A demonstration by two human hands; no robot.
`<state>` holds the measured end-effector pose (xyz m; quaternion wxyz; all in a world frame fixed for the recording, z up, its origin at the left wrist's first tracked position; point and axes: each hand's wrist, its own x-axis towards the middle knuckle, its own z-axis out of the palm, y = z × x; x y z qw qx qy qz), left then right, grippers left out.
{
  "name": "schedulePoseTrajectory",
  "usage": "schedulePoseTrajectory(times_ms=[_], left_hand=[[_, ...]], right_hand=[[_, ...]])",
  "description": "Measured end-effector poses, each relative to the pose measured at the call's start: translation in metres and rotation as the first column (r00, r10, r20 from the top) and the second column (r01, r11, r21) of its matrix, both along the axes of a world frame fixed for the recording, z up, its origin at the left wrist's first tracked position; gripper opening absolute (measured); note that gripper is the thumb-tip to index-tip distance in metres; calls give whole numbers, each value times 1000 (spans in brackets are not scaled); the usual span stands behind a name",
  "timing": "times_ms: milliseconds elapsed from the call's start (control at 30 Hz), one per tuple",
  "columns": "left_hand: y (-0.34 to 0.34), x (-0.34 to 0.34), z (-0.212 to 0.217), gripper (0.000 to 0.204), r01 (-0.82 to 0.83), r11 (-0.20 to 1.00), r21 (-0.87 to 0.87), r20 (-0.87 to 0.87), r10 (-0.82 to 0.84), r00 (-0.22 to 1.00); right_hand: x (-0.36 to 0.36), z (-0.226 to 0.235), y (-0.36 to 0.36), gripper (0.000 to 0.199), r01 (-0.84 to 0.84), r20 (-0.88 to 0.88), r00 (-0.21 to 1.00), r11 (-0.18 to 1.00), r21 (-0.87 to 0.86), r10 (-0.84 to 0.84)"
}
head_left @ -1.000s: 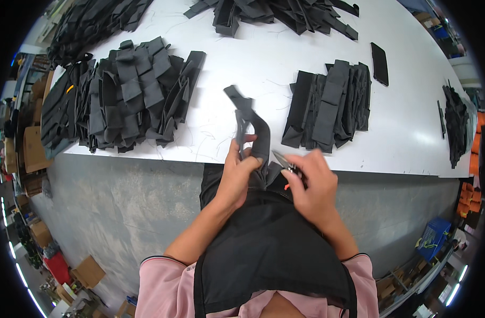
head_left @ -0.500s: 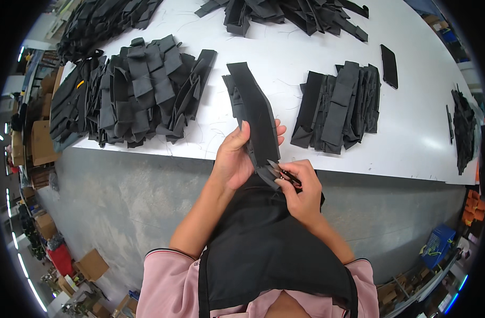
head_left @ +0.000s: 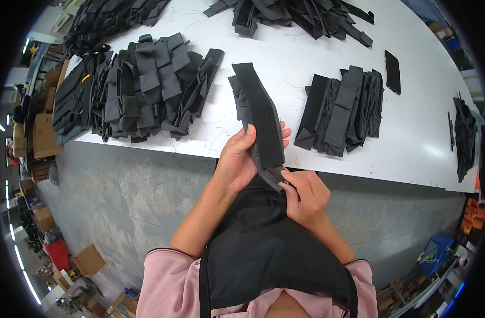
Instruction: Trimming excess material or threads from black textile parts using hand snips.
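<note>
My left hand (head_left: pixel 238 161) is closed round a black fabric strip (head_left: pixel 262 116), thumb on its near side and fingertips showing past its right edge. The strip looks folded in layers and slants up over the table edge. At its lower end, my right hand (head_left: pixel 309 197) pinches in close, touching the fabric. Small thread snips (head_left: pixel 286 182) sit in that right hand, mostly hidden by the fingers. Beyond the strip, a bundle of similar strips (head_left: pixel 342 111) lies on the white table to the right, and a larger heap (head_left: pixel 152 85) lies to the left.
More dark fabric pieces (head_left: pixel 301 15) lie at the far side of the white table (head_left: pixel 210 143), with another pile (head_left: pixel 112 21) at far left. A black phone (head_left: pixel 392 72) rests at right. Dark pieces (head_left: pixel 466 138) lie near the right edge. Loose threads are scattered about.
The snips' blades, visible before beside the strip's lower end, are now mostly covered by my right hand, whose fingers have drawn in against the fabric. The whole view has shifted slightly.
</note>
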<state>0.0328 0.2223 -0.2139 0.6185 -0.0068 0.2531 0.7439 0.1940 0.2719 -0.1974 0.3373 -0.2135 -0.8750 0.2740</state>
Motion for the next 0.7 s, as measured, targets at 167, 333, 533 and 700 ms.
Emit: schedulePoseTrajectory(times_ms=[167, 333, 533, 700], left_hand=[[1, 3, 5, 51, -7, 1000, -11, -14, 7, 1000], [1, 2, 5, 49, 7, 1000, -13, -9, -7, 1000], [-2, 0, 3, 40, 48, 999, -20, -5, -48, 999], [-3, 2, 4, 41, 67, 997, -46, 12, -67, 998]], right_hand=[[-1, 0, 1, 27, -9, 90, 996, 1000, -16, 10], [-3, 3, 5, 29, -20, 29, 999, 1000, -12, 20], [-3, 7, 14, 25, 51, -24, 998, 960, -277, -60], [-16, 7, 29, 24, 72, 31, 997, 946, -315, -66]])
